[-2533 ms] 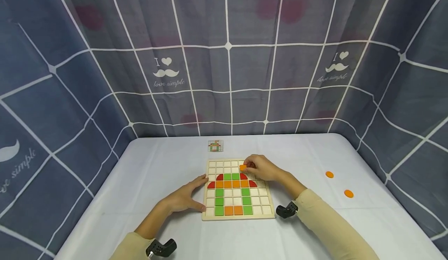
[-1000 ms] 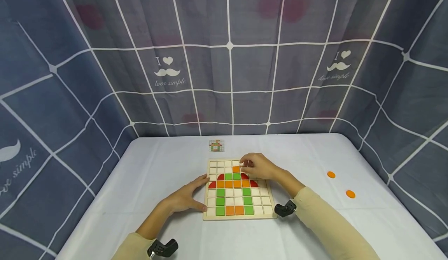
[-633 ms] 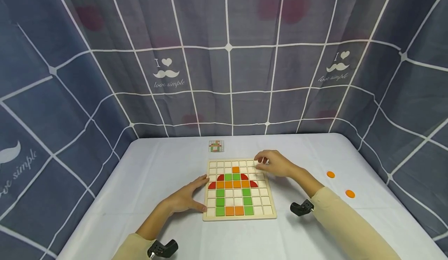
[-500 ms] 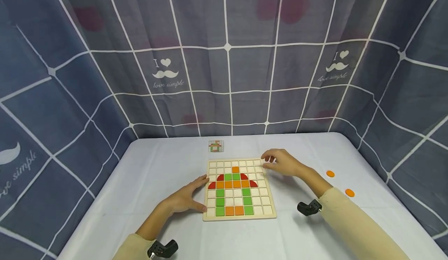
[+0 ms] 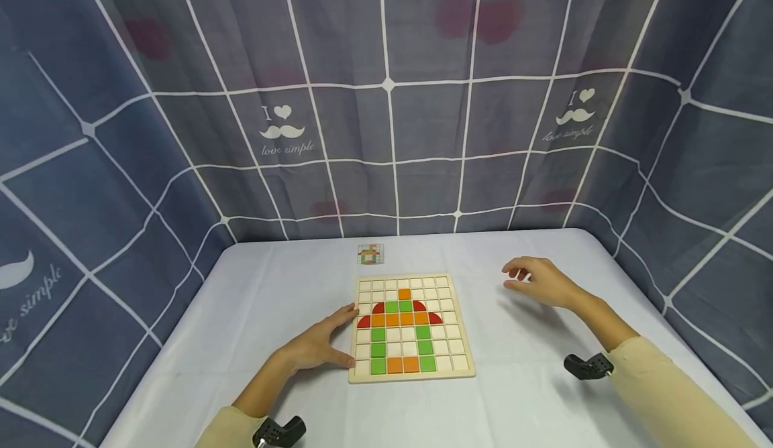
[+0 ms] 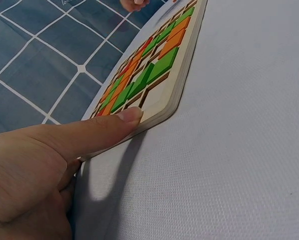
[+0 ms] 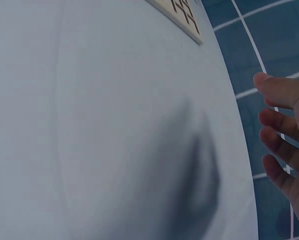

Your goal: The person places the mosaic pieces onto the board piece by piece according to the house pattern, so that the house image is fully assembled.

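A wooden grid board (image 5: 447, 363) lies on the white table with green, orange and red tiles set in its cells, forming a mushroom-like pattern. A lone orange square tile (image 5: 404, 294) sits at the top of that pattern. My left hand (image 5: 314, 347) rests at the board's left edge, fingers spread; its thumb (image 6: 117, 121) touches the rim near a corner. My right hand (image 5: 543, 282) hovers over the table right of the board, fingers loosely bent, holding nothing. The two orange discs seen earlier are hidden behind the right hand and forearm.
A small pattern card (image 5: 370, 254) lies behind the board. The white tablecloth (image 5: 290, 280) runs back to a dark checked curtain (image 5: 423, 186) that also closes off both sides. Black wrist cameras (image 5: 588, 367) are strapped on both wrists.
My right hand placed the orange square tile in the board's second row and released it, then moved right, away from the board and over the discs. My left hand stayed put.
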A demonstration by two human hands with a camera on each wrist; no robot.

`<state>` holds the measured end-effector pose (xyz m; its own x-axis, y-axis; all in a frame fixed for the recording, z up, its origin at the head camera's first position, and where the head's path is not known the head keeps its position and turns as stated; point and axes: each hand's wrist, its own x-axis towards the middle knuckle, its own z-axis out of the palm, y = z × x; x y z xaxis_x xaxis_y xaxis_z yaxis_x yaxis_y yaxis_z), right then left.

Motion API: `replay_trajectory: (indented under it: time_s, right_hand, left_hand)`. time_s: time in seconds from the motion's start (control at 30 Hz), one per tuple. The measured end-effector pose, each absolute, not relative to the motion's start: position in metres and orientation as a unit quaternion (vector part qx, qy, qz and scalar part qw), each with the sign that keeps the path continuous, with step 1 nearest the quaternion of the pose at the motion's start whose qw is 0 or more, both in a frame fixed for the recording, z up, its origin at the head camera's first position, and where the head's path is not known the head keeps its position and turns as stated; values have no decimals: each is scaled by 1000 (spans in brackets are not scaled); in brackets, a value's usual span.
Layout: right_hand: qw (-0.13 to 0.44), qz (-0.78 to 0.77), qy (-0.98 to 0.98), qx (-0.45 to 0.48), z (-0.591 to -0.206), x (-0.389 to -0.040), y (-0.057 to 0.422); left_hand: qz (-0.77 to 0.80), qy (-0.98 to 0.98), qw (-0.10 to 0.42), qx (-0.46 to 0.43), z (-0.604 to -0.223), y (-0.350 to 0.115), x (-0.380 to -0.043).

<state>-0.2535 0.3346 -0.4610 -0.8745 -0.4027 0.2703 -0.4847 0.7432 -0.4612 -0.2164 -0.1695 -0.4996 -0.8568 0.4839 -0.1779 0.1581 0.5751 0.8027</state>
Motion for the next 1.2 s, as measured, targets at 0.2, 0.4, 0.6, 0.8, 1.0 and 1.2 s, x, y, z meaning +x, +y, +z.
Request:
replay_trajectory:
  time_s: [0.2,0.4,0.6,0.8,1.0,1.2]
  right_hand:
    - [85,264,-935,219,-461,-239,366]
    - [91,252,-945,190,-463,-223,396]
    - [74,231,-959,146,-467,-203,418]
    - [40,245,-963,103,-477,-188,434]
    - [26,236,-968,77,-494,-177,451]
    - [-18,309,-945,106,-501,-166,466]
  left_hand:
    - [420,867,194,186,-501,-170,-216]
    - [418,867,194,188,-502,-169,-217]
    - [421,866,194,185,-501,-170,-217]
    - [421,866,196,184,-501,-170,-216]
    - [422,866,196,183,-502,-169,-217]
    - [422,866,196,184,-502,-170,-217]
